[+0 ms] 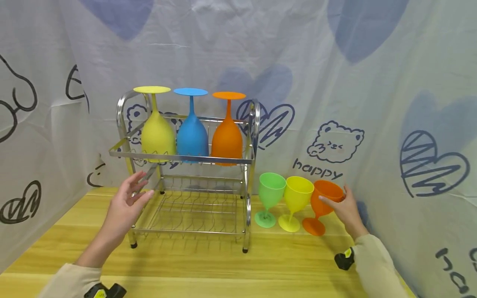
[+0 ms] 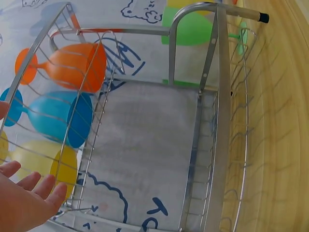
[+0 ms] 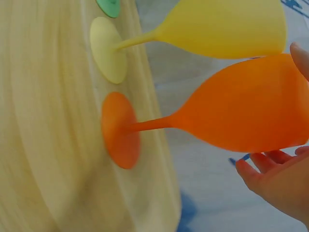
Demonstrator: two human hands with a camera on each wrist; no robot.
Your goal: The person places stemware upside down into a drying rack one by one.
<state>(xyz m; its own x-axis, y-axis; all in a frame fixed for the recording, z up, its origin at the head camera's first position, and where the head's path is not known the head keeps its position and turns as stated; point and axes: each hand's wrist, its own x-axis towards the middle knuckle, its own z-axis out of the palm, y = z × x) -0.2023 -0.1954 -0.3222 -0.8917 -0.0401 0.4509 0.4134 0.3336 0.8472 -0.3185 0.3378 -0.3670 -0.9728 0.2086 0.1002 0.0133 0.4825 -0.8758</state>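
Observation:
My right hand (image 1: 347,210) is around the bowl of an upright orange goblet (image 1: 319,209), thumb over its near side near the rim and fingers at its far right side. In the right wrist view the orange goblet's foot (image 3: 120,130) is on the wooden table. A yellow goblet (image 1: 295,196) and a green goblet (image 1: 271,192) stand upright to its left. My left hand (image 1: 128,203), fingers spread and slightly bent, holds nothing beside the left end of a metal two-tier rack (image 1: 179,157). Its top tier bears upside-down yellow (image 1: 158,134), blue (image 1: 192,138) and orange (image 1: 227,140) goblets.
The rack's lower tier (image 1: 197,211) is a wire grid with wavy dividers. The rack stands on a wooden table (image 1: 201,269). A pale curtain (image 1: 231,37) printed with hearts and bears hangs behind and on both sides.

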